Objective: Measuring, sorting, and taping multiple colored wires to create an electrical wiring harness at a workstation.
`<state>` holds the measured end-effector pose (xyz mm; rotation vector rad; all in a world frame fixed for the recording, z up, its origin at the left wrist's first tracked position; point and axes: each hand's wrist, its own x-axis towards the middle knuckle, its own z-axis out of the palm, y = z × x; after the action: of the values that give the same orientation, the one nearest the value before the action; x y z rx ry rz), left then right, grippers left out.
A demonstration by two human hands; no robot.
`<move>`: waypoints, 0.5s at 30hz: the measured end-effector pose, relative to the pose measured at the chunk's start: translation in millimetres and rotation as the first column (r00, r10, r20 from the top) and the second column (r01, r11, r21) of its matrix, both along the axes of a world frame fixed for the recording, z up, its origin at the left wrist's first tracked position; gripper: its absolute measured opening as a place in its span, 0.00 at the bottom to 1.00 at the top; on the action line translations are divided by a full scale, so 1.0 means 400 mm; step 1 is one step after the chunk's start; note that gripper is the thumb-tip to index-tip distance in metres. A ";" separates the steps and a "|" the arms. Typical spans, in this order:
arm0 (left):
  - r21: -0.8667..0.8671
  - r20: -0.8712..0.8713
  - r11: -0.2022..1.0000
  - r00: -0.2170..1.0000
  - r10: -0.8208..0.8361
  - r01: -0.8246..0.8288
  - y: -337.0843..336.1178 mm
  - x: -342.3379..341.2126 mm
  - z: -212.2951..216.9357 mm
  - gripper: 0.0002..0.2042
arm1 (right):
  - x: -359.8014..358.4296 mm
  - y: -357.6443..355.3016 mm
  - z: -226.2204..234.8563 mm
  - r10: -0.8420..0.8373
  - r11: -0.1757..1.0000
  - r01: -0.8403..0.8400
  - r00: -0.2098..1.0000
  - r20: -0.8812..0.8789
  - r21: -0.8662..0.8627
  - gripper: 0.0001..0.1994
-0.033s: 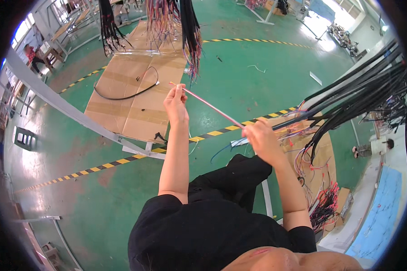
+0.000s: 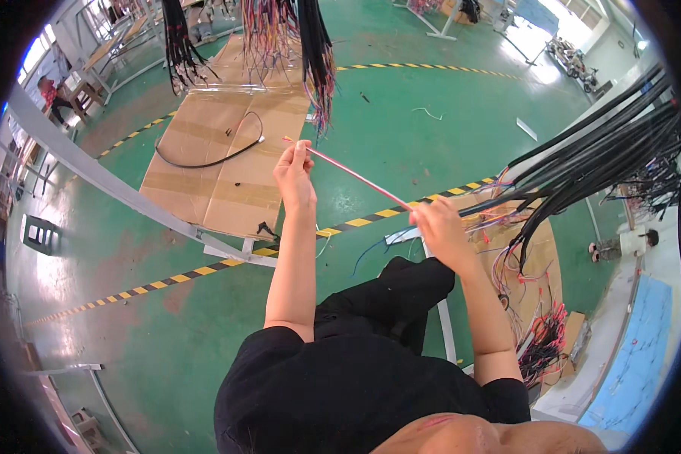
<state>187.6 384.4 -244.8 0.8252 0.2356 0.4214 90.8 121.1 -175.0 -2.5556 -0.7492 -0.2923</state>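
A thin strand of pink-red and white wires (image 2: 359, 178) runs taut and slanting between my two hands. My left hand (image 2: 296, 172) pinches it near its far end, where short orange-red tips stick out past the thumb. Lower and to the right, my right hand (image 2: 438, 229) is closed around the strand's other end, fingers curled. Just beyond the right hand, a thick bundle of black cables (image 2: 583, 163) comes in from the right, with loose coloured wires at its ends. Whether the strand joins one of those cables is hidden by my right hand.
Black-sheathed cables (image 2: 317, 60) with coloured wire ends hang ahead. A cardboard sheet (image 2: 227, 178) on the green floor carries a looped black cable (image 2: 212, 163). A white metal frame bar (image 2: 121, 185) crosses at left. Red and black wires (image 2: 546, 344) pile at lower right.
My right hand has shifted very slightly to the right with the strand. My left hand keeps its pinch in nearly the same place.
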 end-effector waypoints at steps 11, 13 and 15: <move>0.082 0.038 0.995 0.997 -0.062 0.059 -0.054 -0.033 0.022 0.10 | -0.038 -0.049 0.009 -0.038 0.999 0.038 0.999 -0.024 0.019 0.10; 0.100 0.042 0.995 0.999 -0.026 0.021 -0.062 -0.082 0.097 0.10 | -0.063 -0.057 0.005 -0.027 1.000 0.027 1.000 0.013 -0.006 0.11; 0.130 0.120 0.988 0.988 -0.094 0.078 -0.074 -0.130 0.164 0.09 | -0.088 -0.070 0.006 -0.063 0.998 0.060 0.995 0.081 0.037 0.05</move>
<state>135.6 354.6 -179.1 0.9246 0.0566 0.4082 55.5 93.2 -172.4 -2.5508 -0.6900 -0.4294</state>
